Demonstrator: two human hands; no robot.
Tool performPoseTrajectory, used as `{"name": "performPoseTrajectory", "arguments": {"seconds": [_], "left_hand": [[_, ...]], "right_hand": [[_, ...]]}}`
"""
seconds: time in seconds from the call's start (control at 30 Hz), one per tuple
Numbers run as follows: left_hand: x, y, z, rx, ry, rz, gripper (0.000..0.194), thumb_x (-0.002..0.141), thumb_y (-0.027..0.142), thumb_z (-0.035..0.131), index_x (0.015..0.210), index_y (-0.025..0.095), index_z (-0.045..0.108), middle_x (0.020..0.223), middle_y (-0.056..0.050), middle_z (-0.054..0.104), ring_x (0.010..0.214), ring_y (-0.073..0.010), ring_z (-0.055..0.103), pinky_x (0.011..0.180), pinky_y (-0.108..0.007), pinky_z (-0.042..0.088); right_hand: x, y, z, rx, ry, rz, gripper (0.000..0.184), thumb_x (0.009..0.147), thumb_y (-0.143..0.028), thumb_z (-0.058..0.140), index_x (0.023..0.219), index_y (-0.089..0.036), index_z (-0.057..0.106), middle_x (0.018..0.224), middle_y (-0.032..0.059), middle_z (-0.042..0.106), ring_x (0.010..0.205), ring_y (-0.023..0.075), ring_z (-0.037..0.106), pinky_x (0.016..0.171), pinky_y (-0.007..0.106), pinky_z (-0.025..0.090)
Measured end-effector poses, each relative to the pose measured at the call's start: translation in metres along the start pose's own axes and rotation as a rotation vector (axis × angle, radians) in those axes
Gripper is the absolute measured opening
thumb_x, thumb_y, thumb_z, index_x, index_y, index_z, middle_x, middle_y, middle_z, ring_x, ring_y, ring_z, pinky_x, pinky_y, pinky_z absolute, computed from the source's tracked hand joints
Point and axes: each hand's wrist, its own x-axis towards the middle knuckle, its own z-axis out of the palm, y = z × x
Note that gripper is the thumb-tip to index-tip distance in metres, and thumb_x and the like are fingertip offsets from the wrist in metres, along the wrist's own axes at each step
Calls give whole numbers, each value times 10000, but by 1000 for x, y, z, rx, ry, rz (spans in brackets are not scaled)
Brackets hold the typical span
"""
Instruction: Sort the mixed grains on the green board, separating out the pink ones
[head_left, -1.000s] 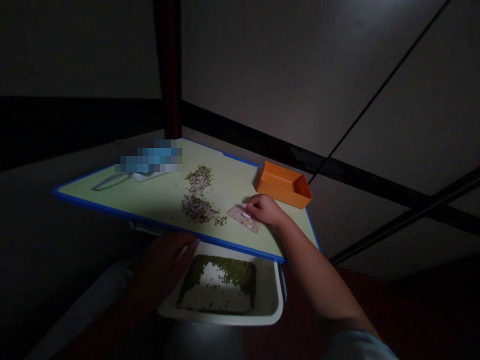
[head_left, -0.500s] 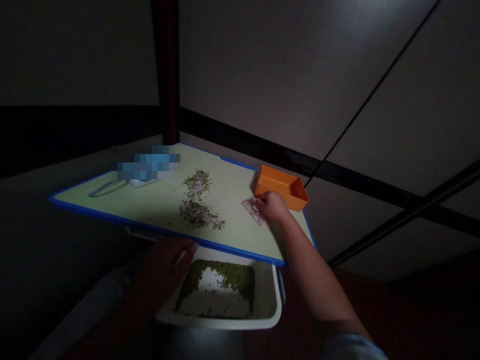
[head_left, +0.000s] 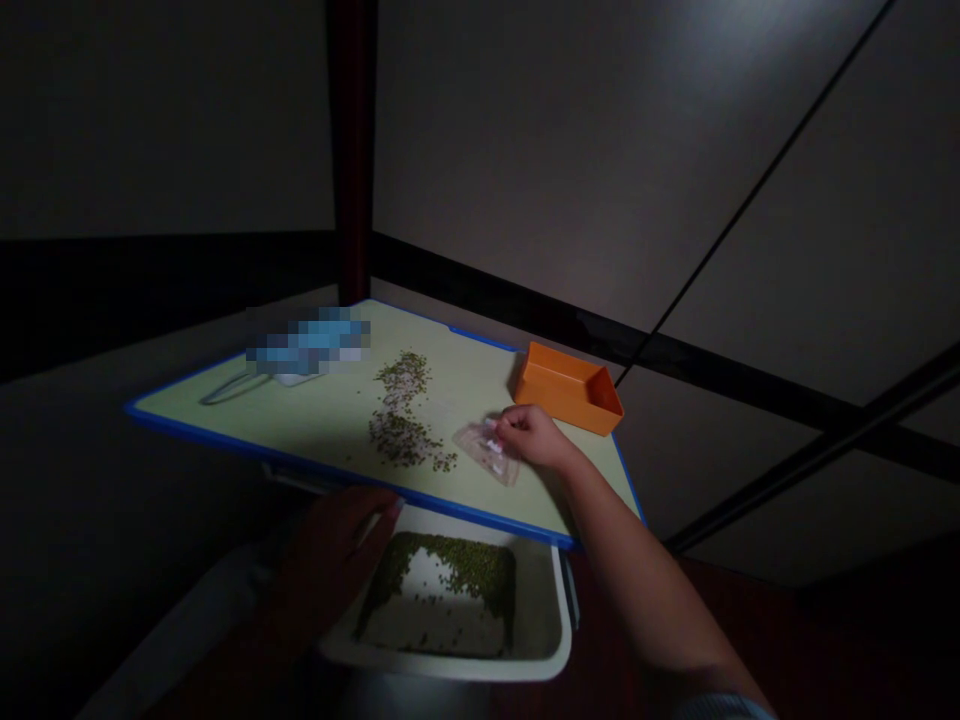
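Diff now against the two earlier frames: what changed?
Right hand and the clear protractor it pinches: slid right, toward the orange box, by half a second ago; now back left beside the scattered grains, near where they began. Nothing newly grasped or released. Unchanged: box, grains, left hand at the board's near edge, white tub below.

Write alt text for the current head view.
The right hand pinches a translucent flat piece over a pale board, beside scattered grains, near an orange box. The left hand is at the board's near edge, by a white bin of green grains.
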Motion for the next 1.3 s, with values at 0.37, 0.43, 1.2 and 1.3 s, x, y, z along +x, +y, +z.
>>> {"name": "performPoseTrajectory", "arguments": {"seconds": [0.37, 0.43, 1.2, 1.3], "left_hand": [[-1, -2, 0, -1, -25, -10, 366, 831, 508, 430, 870, 230, 666, 883, -9, 710, 835, -148, 632, 788, -248, 476], [0, -2, 0, -3, -22, -24, 372, 829, 514, 430, 868, 229, 665, 876, -11, 711, 829, -152, 635, 779, -253, 482], [2, 0, 1, -17, -2, -18, 411, 821, 544, 421, 865, 221, 671, 878, -26, 718, 824, -167, 644, 788, -276, 497], [1, 2, 0, -16, 6, -26, 418, 821, 541, 415, 861, 213, 672, 870, -33, 716, 822, -173, 644, 789, -285, 496]], "right_hand": [[-1, -16, 22, 55, -246, -139, 527, 800, -607, 544, 540, -149, 516, 533, -35, 424, 514, 74, 342, 506, 222, 276], [0, -15, 25, -13, -225, -130, 514, 812, -576, 545, 524, -155, 490, 522, -42, 405, 506, 71, 319, 506, 224, 258], [6, 8, -4, -242, 72, -29, 383, 886, -333, 483, 545, -159, 487, 525, -38, 415, 515, 82, 350, 514, 221, 254], [9, 8, 2, -383, 123, 13, 369, 876, -331, 521, 558, -146, 533, 569, -19, 480, 540, 81, 377, 534, 229, 248]]}}
